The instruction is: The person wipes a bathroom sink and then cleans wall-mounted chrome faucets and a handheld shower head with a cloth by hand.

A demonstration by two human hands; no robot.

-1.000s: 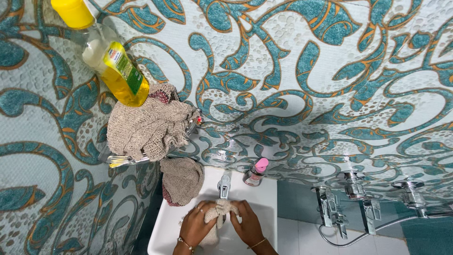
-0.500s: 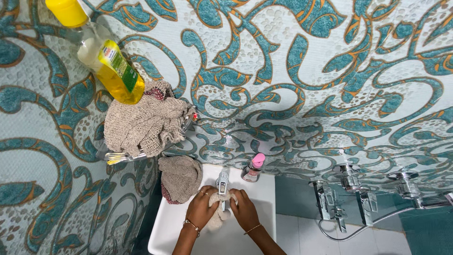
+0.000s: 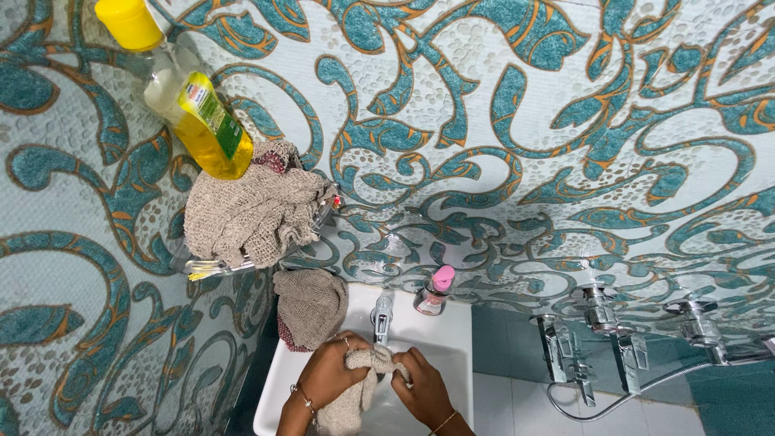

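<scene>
Over a white washbasin [image 3: 282, 386] my left hand [image 3: 329, 373] and my right hand [image 3: 421, 390] both grip a wet beige knitted cloth [image 3: 355, 396]. The cloth bunches between the hands and hangs down under the left one. A chrome tap [image 3: 382, 316] stands just behind the hands at the back of the basin. My left wrist wears a thin bracelet, and so does the right.
A small bottle with a pink cap [image 3: 437, 291] stands on the basin's back edge. A beige cloth [image 3: 309, 305] hangs at the basin's left. A wall shelf [image 3: 211, 267] holds another cloth [image 3: 250, 211] and a yellow liquid bottle [image 3: 187, 98]. Chrome wall taps [image 3: 613, 329] stand at the right.
My hands have drawn back from the tap toward me with the cloth, and more of the cloth now hangs below my left hand.
</scene>
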